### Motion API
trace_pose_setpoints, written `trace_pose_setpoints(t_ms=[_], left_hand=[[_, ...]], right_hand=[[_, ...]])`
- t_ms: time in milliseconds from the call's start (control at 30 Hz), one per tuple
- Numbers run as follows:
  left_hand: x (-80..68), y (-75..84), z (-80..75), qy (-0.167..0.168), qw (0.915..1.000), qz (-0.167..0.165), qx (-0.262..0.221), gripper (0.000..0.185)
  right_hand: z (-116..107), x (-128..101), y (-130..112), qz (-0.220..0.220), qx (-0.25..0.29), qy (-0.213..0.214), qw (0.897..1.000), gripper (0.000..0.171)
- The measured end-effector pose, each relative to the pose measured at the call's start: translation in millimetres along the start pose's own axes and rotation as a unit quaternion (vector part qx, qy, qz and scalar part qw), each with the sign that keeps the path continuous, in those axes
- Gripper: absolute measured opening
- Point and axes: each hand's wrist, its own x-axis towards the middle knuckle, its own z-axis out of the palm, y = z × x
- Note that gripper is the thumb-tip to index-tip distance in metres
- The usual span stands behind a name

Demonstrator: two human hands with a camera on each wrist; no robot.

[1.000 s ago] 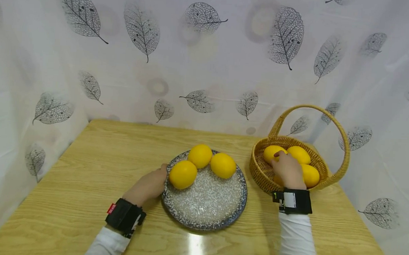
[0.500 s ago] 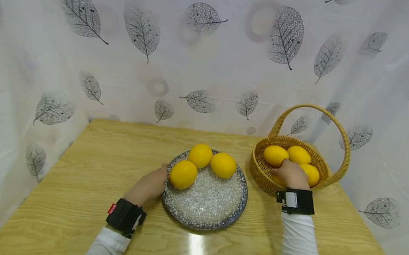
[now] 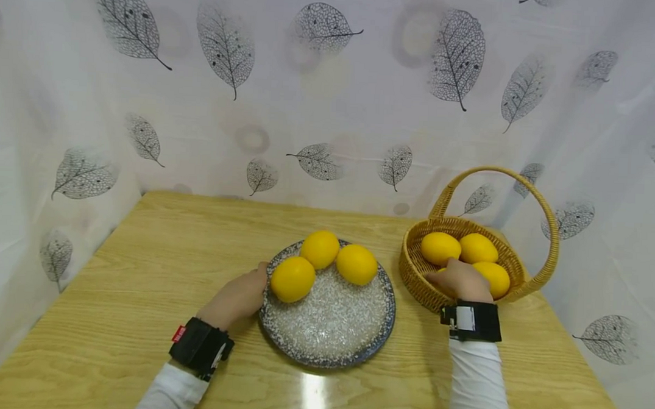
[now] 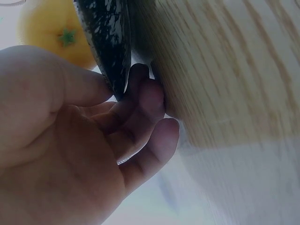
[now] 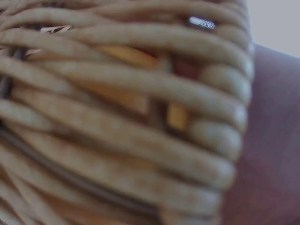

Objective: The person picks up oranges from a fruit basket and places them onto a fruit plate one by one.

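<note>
My left hand (image 3: 238,298) pinches the left rim of a speckled grey plate (image 3: 333,327) with a dark edge. In the left wrist view the thumb lies on the rim (image 4: 105,37) and the fingers curl beneath it. Three oranges (image 3: 293,279) sit at the plate's back; a green star-shaped stem mark shows on one orange (image 4: 68,37). My right hand (image 3: 464,280) reaches down into the wicker basket (image 3: 417,285), its thumb and fingers around an orange (image 3: 442,270) that is mostly hidden. The basket's weave (image 5: 117,84) hides the fingers in the right wrist view.
Three more oranges (image 3: 441,248) lie in the basket, behind and right of my right hand. The tall basket handle (image 3: 554,239) arches over them. A leaf-patterned curtain (image 3: 332,107) stands behind the wooden table (image 3: 194,235).
My right hand has drawn back from the rear orange towards the front of the basket and settled lower over another orange. The left hand and the plate have stayed put.
</note>
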Motion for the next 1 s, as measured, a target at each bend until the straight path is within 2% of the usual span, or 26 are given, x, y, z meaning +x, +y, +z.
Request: trace_pose_setpoints(t_ms=[200, 600, 1000], left_hand=[[-1.1, -0.2, 0.7, 0.003, 1.0000, 0.000, -0.003, 0.046], [-1.1, 1.0, -0.1, 0.001, 1.0000, -0.003, 0.002, 0.045], [-0.4, 0.3, 0.9, 0.006, 1.0000, -0.004, -0.001, 0.045]], right_hand=[[1.6, 1.2, -1.7, 0.005, 0.005, 0.003, 1.000, 0.073], [-1.7, 0.1, 0.0, -0.015, 0.029, 0.000, 0.999, 0.075], [-4.8, 0.5, -0.8, -0.019, 0.044, 0.034, 0.998, 0.076]])
